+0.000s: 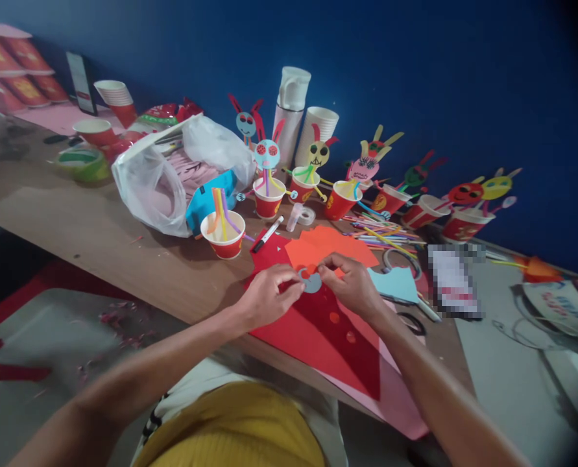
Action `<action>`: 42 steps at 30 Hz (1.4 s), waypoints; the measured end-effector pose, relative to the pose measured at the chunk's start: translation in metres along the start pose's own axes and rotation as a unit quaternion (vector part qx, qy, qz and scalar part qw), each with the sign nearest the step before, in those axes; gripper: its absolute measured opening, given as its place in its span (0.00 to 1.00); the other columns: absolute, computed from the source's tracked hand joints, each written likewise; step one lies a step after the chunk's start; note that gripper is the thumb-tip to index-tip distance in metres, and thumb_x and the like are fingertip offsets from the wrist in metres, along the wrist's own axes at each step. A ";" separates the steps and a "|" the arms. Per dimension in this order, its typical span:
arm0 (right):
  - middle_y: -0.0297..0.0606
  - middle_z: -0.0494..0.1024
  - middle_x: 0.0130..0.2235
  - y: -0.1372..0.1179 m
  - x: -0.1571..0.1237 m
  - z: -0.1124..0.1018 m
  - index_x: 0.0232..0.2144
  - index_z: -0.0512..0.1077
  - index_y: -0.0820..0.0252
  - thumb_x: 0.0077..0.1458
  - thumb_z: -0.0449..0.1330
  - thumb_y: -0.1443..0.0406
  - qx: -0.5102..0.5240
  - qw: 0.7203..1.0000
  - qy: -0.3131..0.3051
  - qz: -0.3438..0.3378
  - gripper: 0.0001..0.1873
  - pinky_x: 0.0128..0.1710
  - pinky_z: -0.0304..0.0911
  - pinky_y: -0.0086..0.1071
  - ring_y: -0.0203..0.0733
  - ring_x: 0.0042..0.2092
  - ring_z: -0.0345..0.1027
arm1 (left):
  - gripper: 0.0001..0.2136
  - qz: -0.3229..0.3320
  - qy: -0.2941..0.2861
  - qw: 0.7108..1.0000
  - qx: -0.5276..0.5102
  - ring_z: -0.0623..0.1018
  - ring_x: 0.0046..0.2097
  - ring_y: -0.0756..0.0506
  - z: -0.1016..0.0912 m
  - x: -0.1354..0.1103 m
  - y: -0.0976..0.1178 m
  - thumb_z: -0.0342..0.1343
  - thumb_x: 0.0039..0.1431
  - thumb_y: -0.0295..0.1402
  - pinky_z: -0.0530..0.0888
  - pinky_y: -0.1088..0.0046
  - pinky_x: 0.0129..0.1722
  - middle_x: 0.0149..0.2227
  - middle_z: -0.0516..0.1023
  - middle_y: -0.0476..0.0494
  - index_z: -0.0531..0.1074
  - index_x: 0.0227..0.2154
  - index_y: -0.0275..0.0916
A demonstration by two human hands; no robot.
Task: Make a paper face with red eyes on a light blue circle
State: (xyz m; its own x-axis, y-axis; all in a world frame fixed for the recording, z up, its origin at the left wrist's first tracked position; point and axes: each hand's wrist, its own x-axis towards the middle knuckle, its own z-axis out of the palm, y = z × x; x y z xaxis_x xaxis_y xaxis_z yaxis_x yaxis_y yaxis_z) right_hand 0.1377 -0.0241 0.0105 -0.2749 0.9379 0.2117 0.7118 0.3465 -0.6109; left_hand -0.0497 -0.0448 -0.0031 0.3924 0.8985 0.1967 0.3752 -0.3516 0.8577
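Note:
A grey-blue paper disc point(312, 283) is held over the red paper sheet point(274, 331), with orange-red pieces along its upper part. Its left edge is pinched between the thumb and finger of my left hand point(274, 293). At the disc's upper right, my right hand point(349, 280) has thumb and finger closed together, touching an orange-red piece there; exactly what sits between those fingertips is too small to make out. Small orange-red dots point(335, 317) lie on the red sheet below. Behind the hands are orange paper point(332, 245) and a marker point(268, 235).
Paper-cup figures point(268, 206) line the back by the blue wall. A cup with straws point(223, 235) stands left of the marker, near a plastic bag point(147, 188). Loose straws point(383, 232), light-blue paper point(396, 283) and scissors point(412, 322) lie to the right.

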 end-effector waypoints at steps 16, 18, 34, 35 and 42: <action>0.29 0.69 0.22 -0.004 -0.023 -0.008 0.23 0.70 0.60 0.51 0.53 0.62 0.147 0.986 -0.002 0.075 0.11 0.27 0.56 0.26 0.33 0.25 0.61 | 0.11 -0.179 -0.007 0.961 -0.210 0.62 0.25 0.54 0.009 0.014 0.010 0.57 0.49 0.37 0.58 0.79 0.24 0.22 0.67 0.51 0.72 0.26 0.32; 0.30 0.69 0.23 -0.003 -0.023 -0.010 0.24 0.70 0.60 0.51 0.54 0.61 0.169 0.982 0.001 0.088 0.11 0.27 0.56 0.26 0.32 0.25 0.60 | 0.10 -0.174 0.000 0.964 -0.199 0.64 0.25 0.54 0.010 0.016 0.009 0.57 0.49 0.36 0.60 0.78 0.26 0.22 0.68 0.50 0.72 0.25 0.32; 0.28 0.64 0.20 0.011 -0.016 -0.005 0.20 0.66 0.61 0.48 0.57 0.60 0.211 0.968 0.025 0.132 0.11 0.23 0.53 0.25 0.30 0.23 0.54 | 0.09 -0.196 -0.016 0.955 -0.224 0.68 0.23 0.53 0.016 0.035 0.003 0.56 0.48 0.36 0.63 0.79 0.22 0.22 0.71 0.49 0.72 0.24 0.33; 0.28 0.64 0.20 0.011 -0.015 -0.004 0.20 0.66 0.61 0.48 0.57 0.60 0.215 0.968 0.023 0.132 0.11 0.23 0.52 0.25 0.30 0.22 0.54 | 0.09 -0.198 -0.019 0.954 -0.226 0.69 0.24 0.53 0.017 0.036 0.002 0.56 0.48 0.36 0.64 0.79 0.22 0.22 0.72 0.48 0.72 0.24 0.33; 0.29 0.67 0.22 0.016 -0.014 -0.006 0.23 0.68 0.62 0.48 0.58 0.59 0.238 0.957 0.038 0.164 0.11 0.24 0.53 0.25 0.30 0.24 0.56 | 0.08 -0.205 -0.018 0.951 -0.231 0.67 0.21 0.55 0.018 0.037 0.000 0.55 0.49 0.34 0.63 0.81 0.20 0.20 0.70 0.51 0.71 0.24 0.33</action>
State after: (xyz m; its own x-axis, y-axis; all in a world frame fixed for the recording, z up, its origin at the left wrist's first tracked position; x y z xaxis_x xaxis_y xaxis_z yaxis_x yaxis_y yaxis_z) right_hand 0.1563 -0.0319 0.0022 -0.0267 0.9996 -0.0079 0.3728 0.0026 -0.9279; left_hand -0.0203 -0.0165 -0.0048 0.3247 0.9226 -0.2084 0.0962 0.1870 0.9776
